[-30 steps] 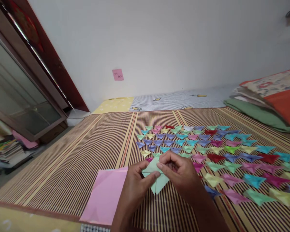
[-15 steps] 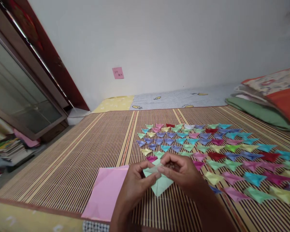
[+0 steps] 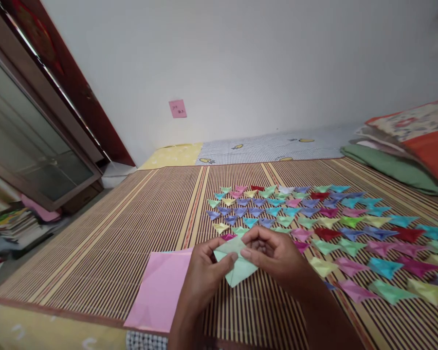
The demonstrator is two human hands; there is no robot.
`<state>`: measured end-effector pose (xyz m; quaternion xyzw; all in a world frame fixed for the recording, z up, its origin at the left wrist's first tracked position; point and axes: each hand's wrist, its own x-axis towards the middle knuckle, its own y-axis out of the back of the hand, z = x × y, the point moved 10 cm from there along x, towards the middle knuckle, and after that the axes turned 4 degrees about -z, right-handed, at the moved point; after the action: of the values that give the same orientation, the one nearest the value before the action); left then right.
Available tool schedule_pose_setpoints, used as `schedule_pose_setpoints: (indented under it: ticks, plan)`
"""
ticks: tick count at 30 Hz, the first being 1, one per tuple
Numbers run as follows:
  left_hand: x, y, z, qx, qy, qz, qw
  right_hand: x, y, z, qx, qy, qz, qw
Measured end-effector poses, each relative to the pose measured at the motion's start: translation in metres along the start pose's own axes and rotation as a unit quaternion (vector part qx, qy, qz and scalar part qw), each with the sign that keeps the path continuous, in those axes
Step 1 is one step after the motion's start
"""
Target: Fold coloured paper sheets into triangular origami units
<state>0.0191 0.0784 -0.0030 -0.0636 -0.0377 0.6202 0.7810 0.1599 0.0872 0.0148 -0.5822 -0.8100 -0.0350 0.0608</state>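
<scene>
A pale green sheet of origami paper (image 3: 241, 270), creased and partly folded, is held up between my two hands just above the striped mat. My left hand (image 3: 206, 270) grips its left side, thumb lying on the front face. At the upper right edge, my right hand (image 3: 273, 253) pinches the paper between thumb and fingers. Just left of my left hand lies a stack of pink paper sheets (image 3: 160, 289). Beyond and to the right of my hands spread rows of small folded paper boats (image 3: 326, 248) in many colours.
The striped mat (image 3: 113, 243) covers the bed. Folded bedding and a green pillow (image 3: 390, 167) lie at the right. A pink note (image 3: 177, 108) is stuck on the white wall. Books (image 3: 14, 226) are piled at the far left, below a glass-panelled door (image 3: 36, 126).
The green paper has risen slightly and tilted, showing more of its front face. My thumbs have moved apart from each other. The boats and the pink stack stay where they were.
</scene>
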Motion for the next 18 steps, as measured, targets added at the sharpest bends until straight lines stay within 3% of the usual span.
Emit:
schedule_pose_setpoints:
  ticks: [3, 10, 18]
  plan:
    - [0.000, 0.007, 0.000, 0.000, -0.009, 0.024, 1.000, -0.002, 0.008, 0.000, -0.036, 0.015, -0.013, 0.999]
    - [-0.001, 0.016, 0.007, 0.000, -0.041, 0.062, 0.997, -0.004, 0.010, -0.027, -0.086, 0.142, -0.038, 0.986]
    - [-0.002, 0.018, 0.004, -0.027, -0.037, 0.080, 0.996, -0.002, 0.017, -0.019, -0.061, 0.133, 0.003, 0.989]
